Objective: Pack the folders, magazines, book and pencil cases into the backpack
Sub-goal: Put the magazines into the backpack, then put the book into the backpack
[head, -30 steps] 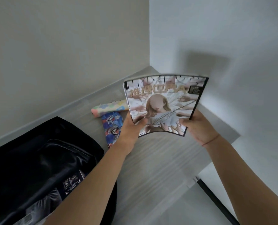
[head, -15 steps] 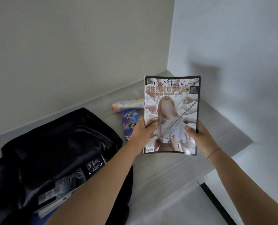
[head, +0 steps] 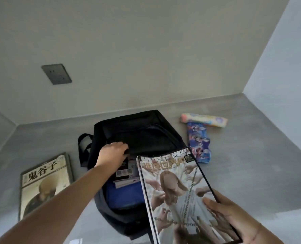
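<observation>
A black backpack (head: pixel 142 132) lies open on the grey table, with a blue folder (head: pixel 123 194) and a magazine (head: pixel 126 173) inside. My left hand (head: pixel 111 154) grips the edge of the backpack's upper flap. My right hand (head: pixel 232 219) holds a magazine (head: pixel 177 196) with a pale figure on its cover by its lower right edge, above the right side of the bag's opening. A book (head: pixel 44 184) with a yellowed cover lies left of the bag. Two pencil cases lie to the right: a pastel one (head: pixel 204 119) and a blue one (head: pixel 199 143).
The grey table (head: pixel 251 155) meets walls at the back, left and right. A dark wall socket (head: pixel 56 73) sits on the back wall above the bag.
The view swung left over the backpack. My left hand let go of the magazine and took hold of the bag's flap. My right hand alone now carries the magazine to the bag.
</observation>
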